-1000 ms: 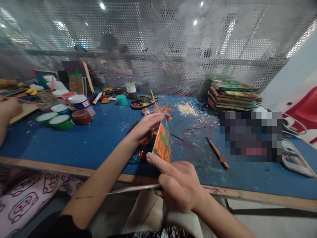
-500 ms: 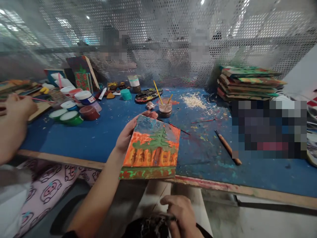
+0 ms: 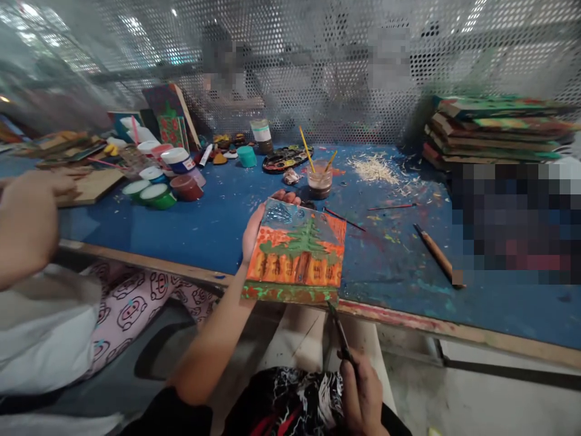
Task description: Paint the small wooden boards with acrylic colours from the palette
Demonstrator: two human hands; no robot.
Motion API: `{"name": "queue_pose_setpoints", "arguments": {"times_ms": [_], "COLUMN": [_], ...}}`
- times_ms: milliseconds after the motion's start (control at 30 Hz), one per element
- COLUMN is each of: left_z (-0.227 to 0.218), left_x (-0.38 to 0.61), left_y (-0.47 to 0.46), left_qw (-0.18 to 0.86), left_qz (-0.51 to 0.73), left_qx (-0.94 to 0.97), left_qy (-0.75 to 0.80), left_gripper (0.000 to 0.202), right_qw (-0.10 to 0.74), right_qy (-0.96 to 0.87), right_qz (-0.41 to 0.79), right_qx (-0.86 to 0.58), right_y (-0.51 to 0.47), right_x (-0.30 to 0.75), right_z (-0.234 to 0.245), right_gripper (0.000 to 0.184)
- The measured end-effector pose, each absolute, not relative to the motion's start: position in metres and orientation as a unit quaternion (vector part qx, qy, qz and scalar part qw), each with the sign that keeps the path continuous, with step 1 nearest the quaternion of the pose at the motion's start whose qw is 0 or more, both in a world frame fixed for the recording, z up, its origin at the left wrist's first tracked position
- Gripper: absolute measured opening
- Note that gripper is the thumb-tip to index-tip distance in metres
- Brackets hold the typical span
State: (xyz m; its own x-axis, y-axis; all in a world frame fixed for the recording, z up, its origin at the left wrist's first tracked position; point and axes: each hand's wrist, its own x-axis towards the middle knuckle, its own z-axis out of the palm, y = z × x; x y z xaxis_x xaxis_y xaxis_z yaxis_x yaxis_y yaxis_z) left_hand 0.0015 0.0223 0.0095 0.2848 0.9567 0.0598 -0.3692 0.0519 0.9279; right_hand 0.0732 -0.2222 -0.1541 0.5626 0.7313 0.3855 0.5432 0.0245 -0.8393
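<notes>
My left hand (image 3: 253, 233) holds up a painted board (image 3: 295, 251) at the table's front edge, gripping it from behind and along its left side. The picture on it has a green tree, orange ground, a row of yellow-orange panels with a brown door, and a green-brown strip below. Low in front, my right hand (image 3: 362, 387) is closed around a paintbrush (image 3: 341, 336). The brush's green tip sits right at the board's lower right edge; whether it touches, I cannot tell.
Paint pots (image 3: 157, 197) cluster on the left, near a co-worker's hand (image 3: 31, 212). A water jar (image 3: 319, 183) with two brushes, a palette (image 3: 287, 158), wood shavings (image 3: 374, 168) and a carving tool (image 3: 438, 255) lie on the blue table. Painted boards (image 3: 494, 130) are stacked at right.
The paintbrush in my right hand now points up at the board's lower edge; before, my hand was lower and turned inward. The view has swung left, shifting everything rightward.
</notes>
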Motion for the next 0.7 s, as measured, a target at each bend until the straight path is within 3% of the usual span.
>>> {"name": "queue_pose_setpoints", "arguments": {"times_ms": [400, 700], "left_z": [0.010, 0.018], "left_x": [0.001, 0.002], "left_y": [0.019, 0.013], "left_qw": [0.649, 0.630], "left_qz": [0.542, 0.526], "left_qx": [0.437, 0.455], "left_qy": [0.307, 0.345], "left_gripper": [0.035, 0.037], "right_qw": [0.551, 0.554], "right_qy": [-0.404, -0.419], "right_qz": [0.143, 0.053], "right_qx": [-0.716, -0.717], "right_y": [-0.235, -0.239], "right_x": [0.072, 0.084], "right_z": [-0.163, -0.171], "right_gripper": [0.028, 0.021]}}
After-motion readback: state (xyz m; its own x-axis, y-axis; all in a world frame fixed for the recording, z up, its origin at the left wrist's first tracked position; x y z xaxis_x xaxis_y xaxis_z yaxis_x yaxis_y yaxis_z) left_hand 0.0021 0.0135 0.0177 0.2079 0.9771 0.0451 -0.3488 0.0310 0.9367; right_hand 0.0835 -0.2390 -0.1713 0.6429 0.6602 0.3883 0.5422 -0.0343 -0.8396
